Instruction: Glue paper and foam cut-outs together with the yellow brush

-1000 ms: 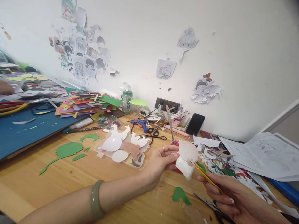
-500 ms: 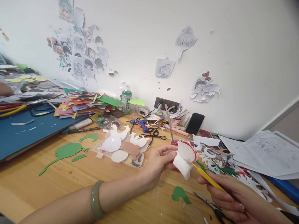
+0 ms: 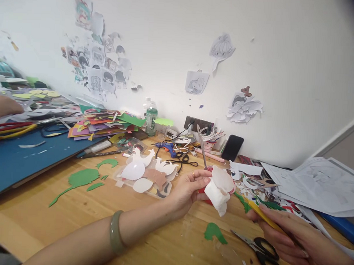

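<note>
My left hand, with a bangle on its wrist, pinches a white cut-out that has a puffy white layer on it. Behind it stands a red tub, mostly hidden, with a stick rising from it. In my right hand is a slim yellow-handled tool; its tip points at the white cut-out but stays apart from it. Black-handled scissors lie below my right hand. A green curved cut-out rests on the table under the white one.
A clear box of white and brown cut-outs sits left of my hand, beside green leaf shapes. Farther back are a blue glue gun, a phone and stacked coloured sheets. Another person's hand shows far left.
My right hand has drawn back to the right, taking the yellow-handled tool away from the white cut-out. My left hand still holds the cut-out, slightly turned. The view has shifted a little.
</note>
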`<state>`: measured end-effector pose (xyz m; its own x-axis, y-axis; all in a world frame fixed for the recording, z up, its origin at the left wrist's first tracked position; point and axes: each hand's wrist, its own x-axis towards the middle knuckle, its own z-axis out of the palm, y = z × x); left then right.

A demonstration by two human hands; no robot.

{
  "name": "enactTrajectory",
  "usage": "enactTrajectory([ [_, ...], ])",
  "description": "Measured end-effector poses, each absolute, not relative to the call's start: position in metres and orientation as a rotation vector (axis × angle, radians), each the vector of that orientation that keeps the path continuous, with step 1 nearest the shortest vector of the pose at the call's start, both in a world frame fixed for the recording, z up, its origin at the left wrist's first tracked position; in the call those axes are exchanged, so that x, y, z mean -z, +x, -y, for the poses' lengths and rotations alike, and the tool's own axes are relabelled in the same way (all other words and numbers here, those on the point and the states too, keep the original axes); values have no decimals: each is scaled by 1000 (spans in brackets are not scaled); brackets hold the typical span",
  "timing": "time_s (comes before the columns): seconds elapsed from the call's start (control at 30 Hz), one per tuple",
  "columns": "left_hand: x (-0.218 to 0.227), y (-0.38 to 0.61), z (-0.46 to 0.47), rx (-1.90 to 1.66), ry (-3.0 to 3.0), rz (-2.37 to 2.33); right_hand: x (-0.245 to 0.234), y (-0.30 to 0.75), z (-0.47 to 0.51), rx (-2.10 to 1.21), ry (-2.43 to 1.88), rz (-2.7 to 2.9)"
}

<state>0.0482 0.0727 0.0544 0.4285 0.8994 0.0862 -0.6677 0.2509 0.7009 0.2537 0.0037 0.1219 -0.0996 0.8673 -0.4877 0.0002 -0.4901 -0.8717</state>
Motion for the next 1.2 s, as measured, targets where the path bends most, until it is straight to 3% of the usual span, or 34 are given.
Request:
enactTrajectory([
  [0.33, -51, 47, -75, -1018, 745, -329, -126, 248, -4, -1504, -1657, 1251],
  [1.2, -44, 46, -80, -994, 771, -274, -115, 261, -7, -1678, -1506, 1045],
])
